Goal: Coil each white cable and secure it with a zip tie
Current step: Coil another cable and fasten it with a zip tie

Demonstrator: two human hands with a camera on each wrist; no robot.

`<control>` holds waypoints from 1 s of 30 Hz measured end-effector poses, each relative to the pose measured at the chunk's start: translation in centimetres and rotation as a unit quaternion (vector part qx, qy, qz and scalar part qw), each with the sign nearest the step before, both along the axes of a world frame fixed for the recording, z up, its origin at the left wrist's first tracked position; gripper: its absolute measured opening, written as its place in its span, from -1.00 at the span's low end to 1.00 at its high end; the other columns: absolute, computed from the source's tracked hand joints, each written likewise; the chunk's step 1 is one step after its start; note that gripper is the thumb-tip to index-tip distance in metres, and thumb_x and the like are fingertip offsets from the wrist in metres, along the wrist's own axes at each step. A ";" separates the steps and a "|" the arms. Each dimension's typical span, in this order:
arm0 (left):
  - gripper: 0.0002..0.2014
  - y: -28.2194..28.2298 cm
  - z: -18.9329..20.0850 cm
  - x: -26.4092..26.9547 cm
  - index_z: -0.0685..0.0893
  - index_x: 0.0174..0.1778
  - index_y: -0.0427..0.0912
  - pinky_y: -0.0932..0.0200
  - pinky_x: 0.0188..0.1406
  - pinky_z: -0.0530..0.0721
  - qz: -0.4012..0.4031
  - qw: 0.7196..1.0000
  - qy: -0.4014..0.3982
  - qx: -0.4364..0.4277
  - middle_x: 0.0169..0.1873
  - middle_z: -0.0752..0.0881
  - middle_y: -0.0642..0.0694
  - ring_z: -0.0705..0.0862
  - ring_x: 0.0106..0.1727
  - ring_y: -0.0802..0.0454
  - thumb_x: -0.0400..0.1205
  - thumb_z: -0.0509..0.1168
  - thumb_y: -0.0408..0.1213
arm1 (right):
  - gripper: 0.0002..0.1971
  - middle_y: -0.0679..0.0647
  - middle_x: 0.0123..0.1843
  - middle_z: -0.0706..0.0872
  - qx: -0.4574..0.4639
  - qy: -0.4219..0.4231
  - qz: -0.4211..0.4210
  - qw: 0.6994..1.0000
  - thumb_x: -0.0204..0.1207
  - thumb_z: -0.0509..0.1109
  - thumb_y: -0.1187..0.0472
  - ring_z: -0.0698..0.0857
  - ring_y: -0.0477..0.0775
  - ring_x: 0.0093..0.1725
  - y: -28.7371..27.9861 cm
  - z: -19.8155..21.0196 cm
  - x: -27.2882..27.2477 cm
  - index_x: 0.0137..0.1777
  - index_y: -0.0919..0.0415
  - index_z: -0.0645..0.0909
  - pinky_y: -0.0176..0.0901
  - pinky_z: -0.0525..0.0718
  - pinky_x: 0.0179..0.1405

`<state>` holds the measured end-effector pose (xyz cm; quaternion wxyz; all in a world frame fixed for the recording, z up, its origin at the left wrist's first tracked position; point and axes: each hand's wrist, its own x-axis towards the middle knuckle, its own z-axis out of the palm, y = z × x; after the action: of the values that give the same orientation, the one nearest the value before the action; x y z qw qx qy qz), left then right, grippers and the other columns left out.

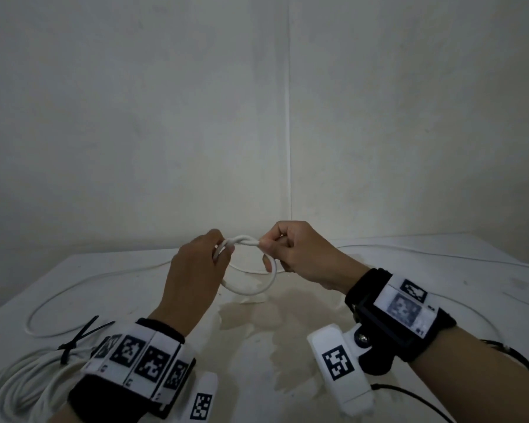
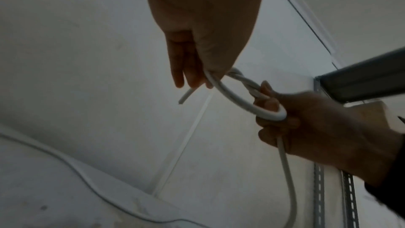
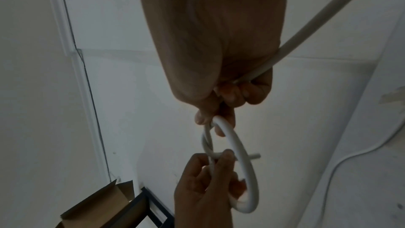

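Note:
Above the table's middle, both hands hold a small loop of white cable whose top strands are twisted together. My left hand pinches the left side of the twist, and the short free end sticks out below its fingers. My right hand pinches the right side of the twist, with the long run of cable passing through its curled fingers. A second white cable lies coiled at the near left, bound by a black zip tie.
The long cable trails over the white table to the left and to the right. White walls meet in a corner behind. An open cardboard box and a dark frame show in the right wrist view.

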<state>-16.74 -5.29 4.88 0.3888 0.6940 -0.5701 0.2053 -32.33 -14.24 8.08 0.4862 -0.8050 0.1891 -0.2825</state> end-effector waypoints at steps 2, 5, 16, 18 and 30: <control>-0.87 0.2 0.1 -0.1 0.59 -0.20 -0.23 0.41 -0.47 0.34 -0.030 0.999 0.032 -0.011 -0.39 0.48 0.02 0.44 -0.41 0.21 0.61 0.31 -0.25 | -0.81 -0.14 -0.61 0.65 -0.018 -0.004 -0.003 1.000 0.61 0.27 0.28 0.25 -0.02 -0.56 -0.4 0.1 -0.1 -0.26 0.15 0.50 -0.27 0.25 -0.58; -0.91 0.7 0.6 -1.0 0.58 -0.15 -0.20 0.50 -0.46 0.47 -0.151 0.958 0.241 0.018 -0.30 0.67 -0.08 0.60 -0.36 0.19 0.65 0.22 -0.31 | -0.82 -0.13 -0.56 0.68 -0.048 -0.009 -0.014 0.999 0.60 0.29 0.29 0.27 -0.06 -0.60 -1.1 -0.1 -0.2 -0.26 0.13 0.51 -0.36 0.26 -0.64; -0.58 1.6 -0.1 -1.6 0.44 -0.39 0.03 0.36 -0.42 0.37 -0.128 0.977 0.107 0.133 -0.56 0.46 0.08 0.50 -0.44 0.27 0.71 -0.11 0.07 | -0.83 -0.11 -0.50 0.68 -0.110 0.005 -0.036 0.993 0.57 0.32 0.26 0.58 -0.04 -0.41 -2.5 -0.5 -0.2 -0.26 0.11 0.55 -0.35 0.47 -0.39; -0.51 1.7 -0.5 -1.3 0.39 -0.34 0.03 0.28 -0.32 0.46 -0.095 0.979 0.019 0.179 -0.44 0.59 0.04 0.57 -0.33 0.20 0.53 -0.29 0.27 | -0.83 -0.09 -0.49 0.67 -0.127 0.020 -0.031 0.991 0.56 0.33 0.27 0.53 -0.20 -0.50 -2.8 -0.4 -0.3 -0.27 0.11 0.56 -0.43 0.41 -0.44; -0.62 1.2 1.1 -2.1 0.61 -0.24 -0.20 0.32 -0.18 0.66 -0.277 0.811 0.508 0.087 -0.40 0.75 0.01 0.72 -0.19 0.10 0.74 -0.06 -0.23 | -0.84 -0.06 -0.41 0.68 -0.116 -0.044 -0.055 0.991 0.56 0.34 0.20 0.60 -0.14 -0.35 -3.4 -0.7 0.4 -0.27 0.05 0.54 -0.25 0.55 -0.16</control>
<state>-18.83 -4.05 5.96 0.6011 0.5431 -0.4753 -0.3432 -31.95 -17.66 7.41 0.3811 -0.8311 0.1775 -0.3641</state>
